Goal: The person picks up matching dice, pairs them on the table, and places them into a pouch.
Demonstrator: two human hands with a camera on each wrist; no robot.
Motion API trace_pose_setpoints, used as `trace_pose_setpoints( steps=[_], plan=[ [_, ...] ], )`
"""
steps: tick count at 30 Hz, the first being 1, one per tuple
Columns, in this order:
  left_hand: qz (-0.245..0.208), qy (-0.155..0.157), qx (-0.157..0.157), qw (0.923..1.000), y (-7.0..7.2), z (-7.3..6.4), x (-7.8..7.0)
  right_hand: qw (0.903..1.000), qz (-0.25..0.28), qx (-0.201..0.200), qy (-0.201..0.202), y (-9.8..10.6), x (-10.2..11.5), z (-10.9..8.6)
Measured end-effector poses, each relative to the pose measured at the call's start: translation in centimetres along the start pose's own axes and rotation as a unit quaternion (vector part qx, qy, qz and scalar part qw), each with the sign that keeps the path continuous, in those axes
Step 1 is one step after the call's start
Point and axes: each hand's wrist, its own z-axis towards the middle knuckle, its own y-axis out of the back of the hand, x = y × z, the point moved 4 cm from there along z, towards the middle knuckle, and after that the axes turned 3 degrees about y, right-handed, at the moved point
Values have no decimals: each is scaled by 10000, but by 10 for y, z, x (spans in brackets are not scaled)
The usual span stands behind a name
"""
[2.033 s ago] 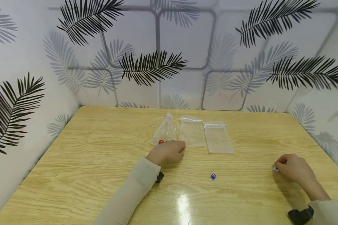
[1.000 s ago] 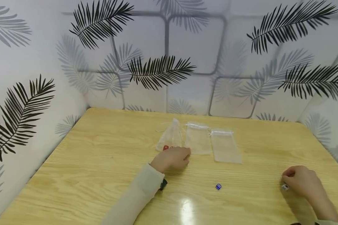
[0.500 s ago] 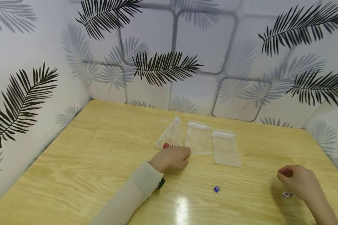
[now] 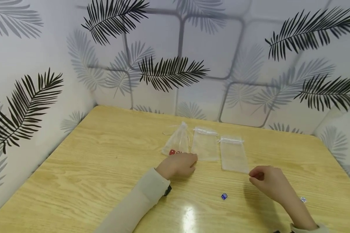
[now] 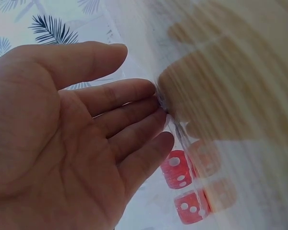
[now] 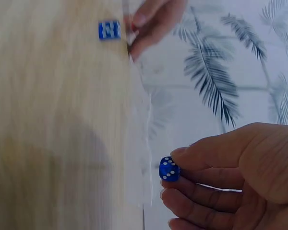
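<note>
My right hand (image 4: 269,181) is raised above the table by the right-hand bag. It pinches a blue die (image 6: 169,169) with white pips between thumb and forefinger; the head view hides that die. Another blue die (image 4: 224,196) lies on the table to its left. My left hand (image 4: 178,165) rests with relaxed fingers at the lower edge of a sheer white drawstring bag (image 4: 178,137) containing red dice (image 4: 172,152). In the left wrist view its fingertips (image 5: 146,88) touch the tabletop beside two red dice (image 5: 176,171).
Two more sheer bags, a middle one (image 4: 204,146) and a right one (image 4: 234,157), lie flat beside the first. A white die (image 4: 303,200) sits behind my right forearm. The wooden table (image 4: 105,168) meets a leaf-patterned backdrop (image 4: 151,106).
My right hand has moved left from beside the white dice to the right-hand bag. My left hand has stayed by the first bag. The view has shifted slightly.
</note>
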Motion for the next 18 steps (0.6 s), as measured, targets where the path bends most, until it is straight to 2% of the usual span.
trace_pose_setpoints(
  steps=[8, 18],
  plan=[
    [-73, 78, -71, 9999, -6, -2, 0, 9977, 341, 419, 410, -24, 33, -5],
    [29, 49, -48, 10000, -3, 2, -2, 9959, 496, 497, 570, -36, 46, -7]
  ],
)
